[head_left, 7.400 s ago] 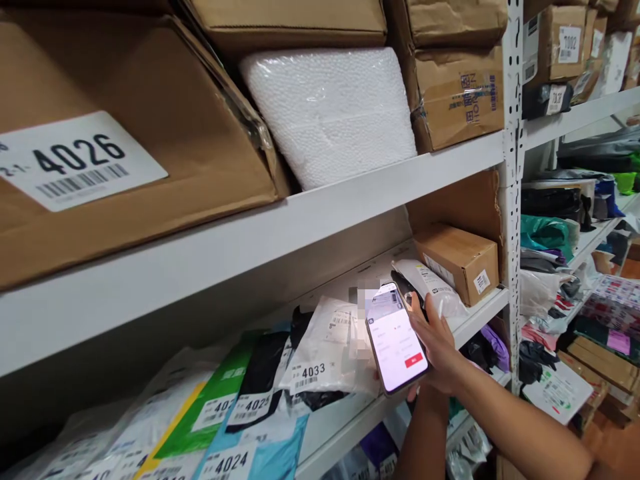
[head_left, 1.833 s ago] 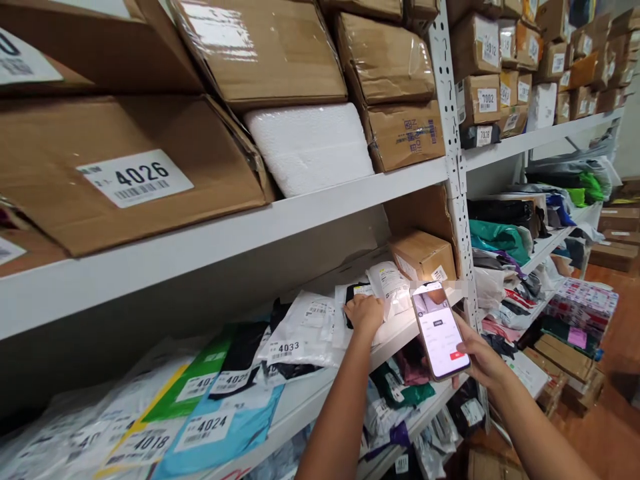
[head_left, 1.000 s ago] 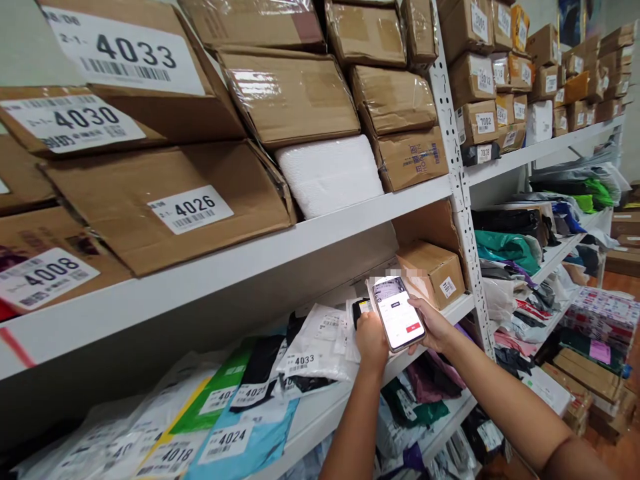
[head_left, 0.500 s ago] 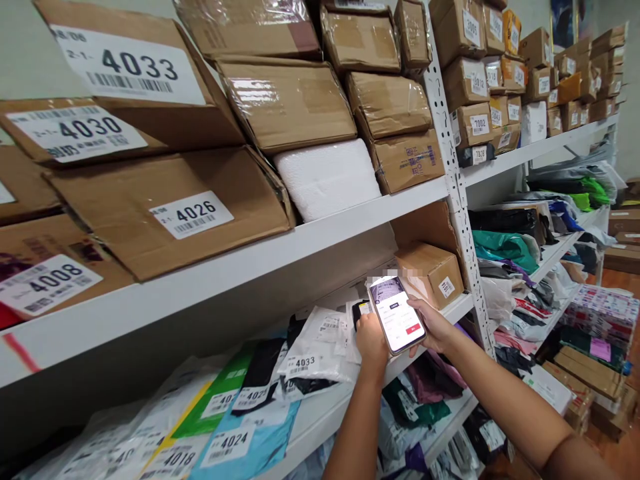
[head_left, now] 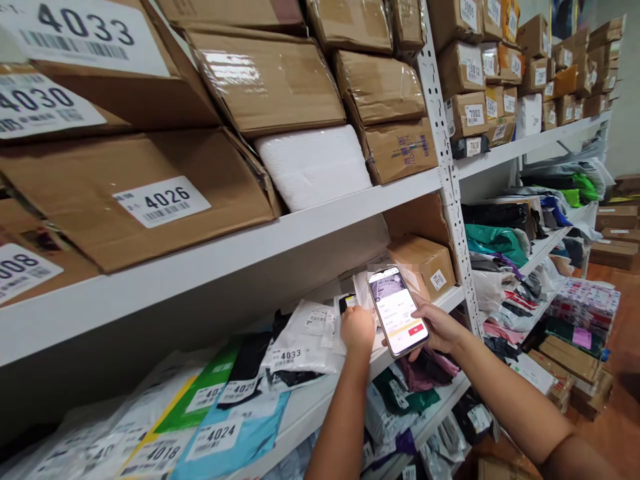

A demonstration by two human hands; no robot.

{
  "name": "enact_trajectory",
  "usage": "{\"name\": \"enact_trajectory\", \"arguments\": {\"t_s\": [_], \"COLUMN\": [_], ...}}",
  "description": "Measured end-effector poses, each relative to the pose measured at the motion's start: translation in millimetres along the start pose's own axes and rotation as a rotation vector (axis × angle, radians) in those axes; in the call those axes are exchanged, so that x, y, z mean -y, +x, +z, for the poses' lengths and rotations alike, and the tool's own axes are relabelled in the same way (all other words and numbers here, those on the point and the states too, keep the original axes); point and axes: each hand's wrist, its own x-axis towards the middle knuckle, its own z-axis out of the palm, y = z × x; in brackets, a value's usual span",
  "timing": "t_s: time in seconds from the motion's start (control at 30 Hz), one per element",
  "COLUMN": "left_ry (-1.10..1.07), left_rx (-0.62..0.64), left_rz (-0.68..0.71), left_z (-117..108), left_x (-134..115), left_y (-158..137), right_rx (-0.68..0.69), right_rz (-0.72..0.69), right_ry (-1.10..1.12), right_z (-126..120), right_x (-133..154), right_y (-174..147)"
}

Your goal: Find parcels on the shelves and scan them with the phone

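Phone (head_left: pixel 399 311) tilted, top leaning left, lit screen with greyish picture above white panel, red button, pale yellow band; right hand (head_left: pixel 440 328) clamped on its lower right side, in front of the lower shelf (head_left: pixel 303 427). Left hand (head_left: pixel 357 328) just beside, fingers curled at a parcel (head_left: pixel 349 302), cannot tell whether gripping. Half a second earlier, dark pop-up showed on screen, now gone; band new.
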Motion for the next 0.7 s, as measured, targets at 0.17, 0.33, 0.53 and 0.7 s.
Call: {"name": "enact_trajectory", "arguments": {"t_s": [0.17, 0.33, 0.53, 0.7], "left_ry": [0.066, 0.071, -0.049, -0.481], "left_rx": [0.053, 0.068, -0.123, -0.097], "left_rz": [0.036, 0.049, 0.126, 0.253], "left_z": [-10, -22, -42, -3], "left_x": [-3, -13, -30, -14], "left_y": [11, 14, -34, -140], "right_rx": [0.013, -0.012, -0.033, -0.128], "right_rz": [-0.021, -0.06, -0.033, -0.062], "right_ry": [-0.027, -0.064, -0.056, -0.035], "right_z": [4, 2, -1, -12], "right_x": [4, 0, -5, -22], "right_y": [-30, -52, -72, -98]}}
